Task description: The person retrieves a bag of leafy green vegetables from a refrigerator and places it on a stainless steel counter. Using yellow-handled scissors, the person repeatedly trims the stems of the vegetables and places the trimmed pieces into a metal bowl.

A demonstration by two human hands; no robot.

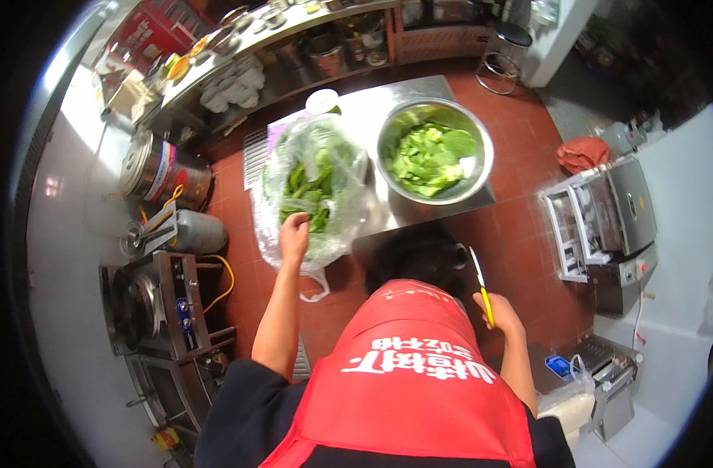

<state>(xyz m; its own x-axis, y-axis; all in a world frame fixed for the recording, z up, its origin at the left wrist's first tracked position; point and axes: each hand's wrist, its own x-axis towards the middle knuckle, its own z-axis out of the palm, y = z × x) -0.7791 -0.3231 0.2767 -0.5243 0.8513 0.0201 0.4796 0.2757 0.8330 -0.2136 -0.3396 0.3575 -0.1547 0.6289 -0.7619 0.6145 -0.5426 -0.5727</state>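
Observation:
My right hand point(500, 313) is closed around the yellow handle of a knife point(482, 286), its narrow blade pointing up and away over the floor. My left hand point(295, 237) is at the near side of a clear plastic bag point(348, 219) filled with leafy green vegetables point(309, 184); whether its fingers grip the bag or a leaf cannot be told. Right of the bag, a large steel bowl point(485, 169) holds pale and bright green leaves point(429, 155). Both the bag and the bowl rest on a low stainless steel table point(380, 216).
A white bowl point(322, 101) stands at the table's far edge. On the left are a steel pot point(166, 169), a gas cylinder point(198, 233) with a yellow hose, and a stove point(152, 304). A round stool point(511, 35) stands far right, and a counter with dishes runs behind.

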